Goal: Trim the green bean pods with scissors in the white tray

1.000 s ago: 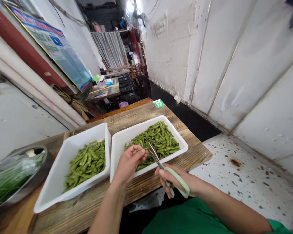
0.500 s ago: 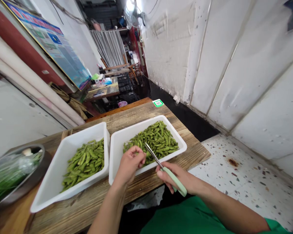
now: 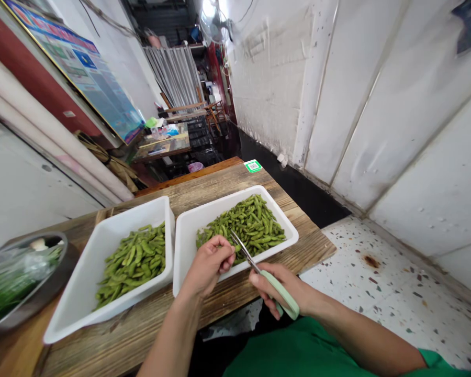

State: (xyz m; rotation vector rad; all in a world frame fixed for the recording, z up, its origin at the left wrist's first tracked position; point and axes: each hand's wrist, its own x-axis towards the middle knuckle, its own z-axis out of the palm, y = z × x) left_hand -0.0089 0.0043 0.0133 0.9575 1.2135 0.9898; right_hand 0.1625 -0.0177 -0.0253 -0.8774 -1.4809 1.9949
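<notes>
Small green bean pod [image 3: 236,249] pinched beside metal scissors with pale green handles [image 3: 287,298]

We have the pod at the fingertips of our bare left hand [image 3: 210,263], above the near side of a white rectangular plastic tray on the right [image 3: 184,262]. Our left thumb and fingers are closed in a pinch on it and hide most of its length. With our bare right hand [image 3: 278,288] we grip the scissors, fingers curled round the handles. The blades point far and left, slightly parted, just beside the pod; we cannot tell whether they touch it.

Below our hands, a heap of green bean pods [image 3: 259,220] covers most of the right tray. Close on its left we see a second white rectangular plastic tray [image 3: 84,283], with more green pods [image 3: 135,256] piled towards its right side. Farther left is a round silvery metal bowl [image 3: 51,285] holding long green stalks [image 3: 2,301] under clear plastic.

All this stands on a brown wooden plank table [image 3: 105,348], with a green-and-white square sticker [image 3: 253,166] at its far edge. To the right we see a pale speckled floor [image 3: 400,283] and a white panelled wall [image 3: 380,110].
</notes>
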